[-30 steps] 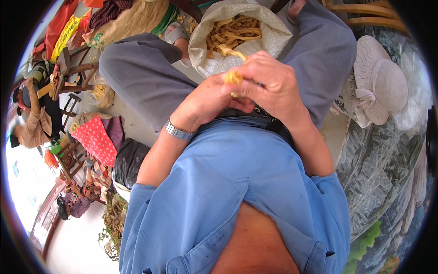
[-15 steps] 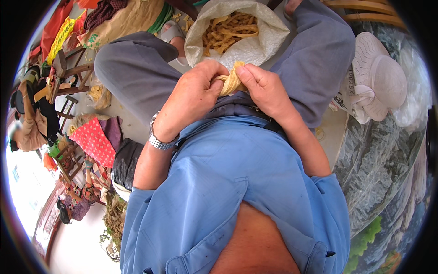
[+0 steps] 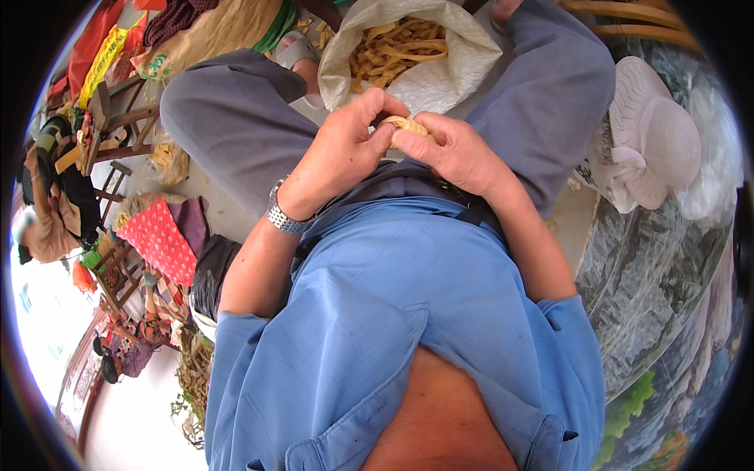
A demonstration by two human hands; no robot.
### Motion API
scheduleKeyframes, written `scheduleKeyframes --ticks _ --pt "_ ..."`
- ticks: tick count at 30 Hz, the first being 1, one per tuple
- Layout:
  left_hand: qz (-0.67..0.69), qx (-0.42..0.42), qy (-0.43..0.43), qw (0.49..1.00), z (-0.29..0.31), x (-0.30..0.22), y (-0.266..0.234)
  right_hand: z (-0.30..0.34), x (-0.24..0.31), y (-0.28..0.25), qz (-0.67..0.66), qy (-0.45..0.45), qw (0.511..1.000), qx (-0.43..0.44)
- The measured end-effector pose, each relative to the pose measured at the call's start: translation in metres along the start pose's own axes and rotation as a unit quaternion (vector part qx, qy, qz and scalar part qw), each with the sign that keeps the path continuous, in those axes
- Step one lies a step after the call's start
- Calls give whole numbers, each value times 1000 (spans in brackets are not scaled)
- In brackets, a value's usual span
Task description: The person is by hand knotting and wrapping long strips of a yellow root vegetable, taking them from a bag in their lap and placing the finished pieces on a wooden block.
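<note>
Above my lap I pinch a small twisted bundle of pale yellow strip (image 3: 405,125) between both hands. My left hand (image 3: 351,144), with a metal watch at the wrist, grips its left side with bent fingers. My right hand (image 3: 455,154) closes on the other side, its thumb pressed on top. Fingers cover much of the bundle, and I cannot make out its material. Just beyond the hands, between my knees, stands a white woven sack (image 3: 470,56) with its mouth rolled wide. Inside lie many similar, darker yellow-brown strips (image 3: 402,49).
A pale brimmed hat (image 3: 666,141) with a bow lies to the right, beside clear plastic sheeting (image 3: 652,290). To the left are wooden stools (image 3: 124,122), a plastic bag of yellow strips (image 3: 169,159) and a red patterned cloth (image 3: 161,239). Other people (image 3: 56,208) sit at the far left.
The twisted bundle has been turned and drawn in closer between my fingers, so less of it shows. My right thumb has come down over it, and my left hand has shifted slightly.
</note>
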State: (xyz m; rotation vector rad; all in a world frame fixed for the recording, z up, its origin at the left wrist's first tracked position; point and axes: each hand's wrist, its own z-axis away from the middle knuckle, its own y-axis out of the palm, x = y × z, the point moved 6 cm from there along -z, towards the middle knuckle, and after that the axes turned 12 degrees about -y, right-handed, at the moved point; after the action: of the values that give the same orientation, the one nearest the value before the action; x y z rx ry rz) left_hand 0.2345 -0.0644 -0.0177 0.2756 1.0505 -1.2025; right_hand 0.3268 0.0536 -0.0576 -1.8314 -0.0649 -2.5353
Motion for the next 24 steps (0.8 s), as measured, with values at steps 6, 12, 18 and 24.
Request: scheduleKeyframes --ticks 6,12,18,24 --pt "433 112 -64 892 -2 -1 3 0 30 -13 -106 -82 984 -120" --pt "406 30 -72 910 -6 -4 3 3 13 -10 -428 -39 900 -78" --pt "230 -30 -79 970 2 1 7 4 20 -14 -326 -38 942 -72" --pt "161 -44 -47 985 8 -14 1 8 33 -10 -69 -75 990 -95"
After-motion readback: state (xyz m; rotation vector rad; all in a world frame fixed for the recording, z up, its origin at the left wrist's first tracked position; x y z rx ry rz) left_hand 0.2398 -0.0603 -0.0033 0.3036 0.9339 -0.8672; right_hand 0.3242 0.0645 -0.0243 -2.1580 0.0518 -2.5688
